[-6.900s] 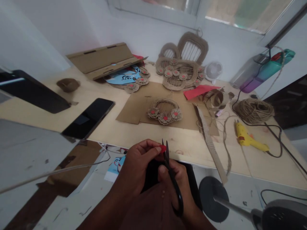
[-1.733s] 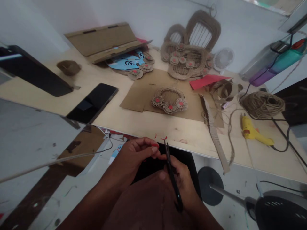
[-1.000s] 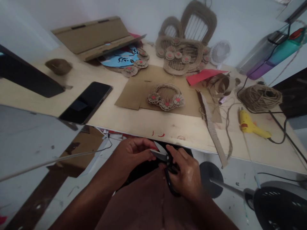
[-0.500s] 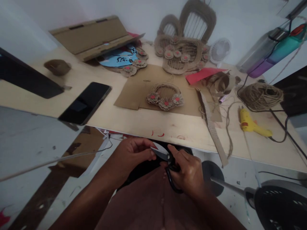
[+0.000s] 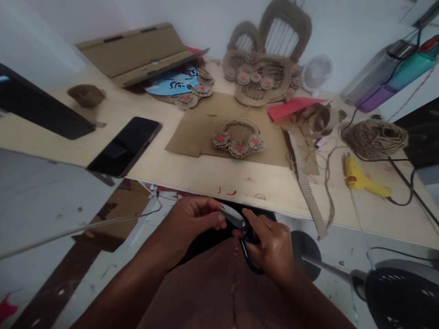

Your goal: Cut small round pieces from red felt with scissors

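Both hands work below the near edge of the wooden table (image 5: 192, 173), over my lap. My right hand (image 5: 270, 246) grips black-handled scissors (image 5: 240, 228) whose blades point left toward my left hand. My left hand (image 5: 194, 221) is pinched closed at the blade tips; the piece between its fingers is hidden. Two tiny red paper slivers (image 5: 228, 192) lie on the table edge just above the hands. A small jute wreath with three red-centred paper flowers (image 5: 238, 139) rests on brown cardboard (image 5: 206, 132) further back.
A phone (image 5: 125, 146) lies at left, a yellow glue gun (image 5: 361, 178) and a jute coil (image 5: 375, 137) at right. Larger jute frames (image 5: 264, 73), red paper (image 5: 291, 107), a corrugated strip (image 5: 303, 183) and a small fan (image 5: 317, 73) crowd the back. A dark fan (image 5: 401, 292) stands on the floor lower right.
The scissors have swung from upright to lying sideways, blades pointing left at my left fingers. Two red slivers now lie on the table edge. The red piece in my left fingers is no longer visible.
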The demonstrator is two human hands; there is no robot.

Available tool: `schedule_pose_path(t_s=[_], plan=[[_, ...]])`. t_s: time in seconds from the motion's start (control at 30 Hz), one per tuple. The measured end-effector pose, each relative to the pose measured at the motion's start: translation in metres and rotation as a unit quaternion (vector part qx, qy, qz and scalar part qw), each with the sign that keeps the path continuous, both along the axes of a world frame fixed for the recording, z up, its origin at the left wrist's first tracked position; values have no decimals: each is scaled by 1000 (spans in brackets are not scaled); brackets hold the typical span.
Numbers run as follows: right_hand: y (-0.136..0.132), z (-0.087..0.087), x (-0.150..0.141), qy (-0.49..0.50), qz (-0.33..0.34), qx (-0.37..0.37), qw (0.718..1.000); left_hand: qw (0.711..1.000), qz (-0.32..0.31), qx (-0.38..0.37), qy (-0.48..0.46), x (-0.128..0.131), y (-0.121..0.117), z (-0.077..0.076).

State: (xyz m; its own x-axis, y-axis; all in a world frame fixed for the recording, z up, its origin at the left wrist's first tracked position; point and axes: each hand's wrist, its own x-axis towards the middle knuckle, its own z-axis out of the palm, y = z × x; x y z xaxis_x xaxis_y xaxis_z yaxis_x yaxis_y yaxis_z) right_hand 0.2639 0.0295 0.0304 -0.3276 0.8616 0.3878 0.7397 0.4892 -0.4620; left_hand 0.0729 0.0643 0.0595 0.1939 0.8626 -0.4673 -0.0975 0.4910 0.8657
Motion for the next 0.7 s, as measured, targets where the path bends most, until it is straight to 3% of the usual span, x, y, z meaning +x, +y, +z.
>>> schedule_pose_path(t_s=[0.07,0.13,0.27,0.4,0.57,0.7], plan=[[0,3,-2,52,-8,-63,997,1000,1,-2,3,1,0,1],[0,6,-4,150,-3,-168,974,1000,1,-8,10,2,1,3],[2,14,-7,338,-42,-321,884,1000,0,-15,4,5,2,8],[10,27,-9,401,-88,-411,814,1000,-28,-8,-11,6,2,9],[20,39,-16,434,-85,-395,805,995,-95,11,-9,3,0,8],[23,40,-20,445,-45,-392,804,990,-138,25,20,4,2,15]])
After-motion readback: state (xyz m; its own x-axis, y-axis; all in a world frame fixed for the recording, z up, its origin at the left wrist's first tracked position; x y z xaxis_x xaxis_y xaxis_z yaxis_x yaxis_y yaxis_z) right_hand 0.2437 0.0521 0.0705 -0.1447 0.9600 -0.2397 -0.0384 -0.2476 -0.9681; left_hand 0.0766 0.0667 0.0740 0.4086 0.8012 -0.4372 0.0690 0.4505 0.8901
